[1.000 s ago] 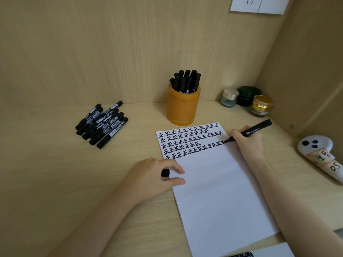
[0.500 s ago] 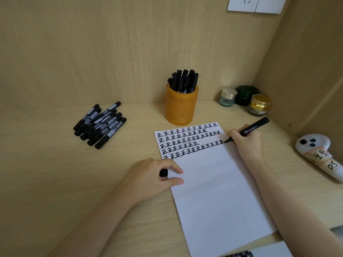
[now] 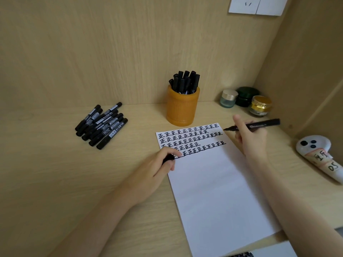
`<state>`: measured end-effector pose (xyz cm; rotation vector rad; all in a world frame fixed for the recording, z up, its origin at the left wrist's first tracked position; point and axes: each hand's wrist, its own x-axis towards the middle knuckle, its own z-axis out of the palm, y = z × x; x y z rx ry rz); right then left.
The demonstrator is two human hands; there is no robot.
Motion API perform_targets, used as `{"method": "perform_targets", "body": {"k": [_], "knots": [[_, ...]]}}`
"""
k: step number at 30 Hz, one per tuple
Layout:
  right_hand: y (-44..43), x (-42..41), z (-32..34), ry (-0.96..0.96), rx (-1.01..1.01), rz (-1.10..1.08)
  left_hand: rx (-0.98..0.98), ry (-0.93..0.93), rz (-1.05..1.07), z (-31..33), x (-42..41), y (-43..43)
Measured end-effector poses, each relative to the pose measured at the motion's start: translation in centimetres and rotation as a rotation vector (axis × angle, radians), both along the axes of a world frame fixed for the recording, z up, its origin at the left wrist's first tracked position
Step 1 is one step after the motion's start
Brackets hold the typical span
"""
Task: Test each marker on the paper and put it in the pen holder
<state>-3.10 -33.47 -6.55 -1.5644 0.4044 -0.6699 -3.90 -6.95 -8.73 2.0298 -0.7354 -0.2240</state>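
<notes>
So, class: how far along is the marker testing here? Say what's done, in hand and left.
Done: rows of test marks fill the top of the paper, and a bunch of markers stands in the pen holder. In hand: the right hand holds an uncapped marker, tip by the paper's far right corner; the left hand grips its likely cap. Left: capping it, dropping it in, then the pile of markers.

A home desk nook; light wood desktop [image 3: 55, 182] and panels [image 3: 92, 52]; wall socket [image 3: 243, 4]; cosmetic jars [image 3: 229, 98] in the corner.
</notes>
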Motion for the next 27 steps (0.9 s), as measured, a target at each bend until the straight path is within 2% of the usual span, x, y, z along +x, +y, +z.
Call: {"method": "perform_targets", "body": {"k": [4,7,13,22,27], "knots": [[2.3,-0.7,0.6,0.063,0.210,0.314,-0.136,0.107,0.014,0.4,-0.1,-0.6],[4.4,-1.4,0.4,0.082,0.218,0.450,-0.265,0.171,0.090,0.7,0.0,-0.6],[7.0,-2.1,0.1,0.018,0.271,0.505,-0.401,0.211,0.144,0.7,0.0,-0.8],[8.2,-2.4,-0.3,0.035,0.124,0.499,-0.420,0.185,0.122,0.7,0.0,-1.0],[9.7,-2.7,-0.4,-0.012,0.022,0.535,-0.443,0.175,0.191,0.3,0.3,-0.8]]}}
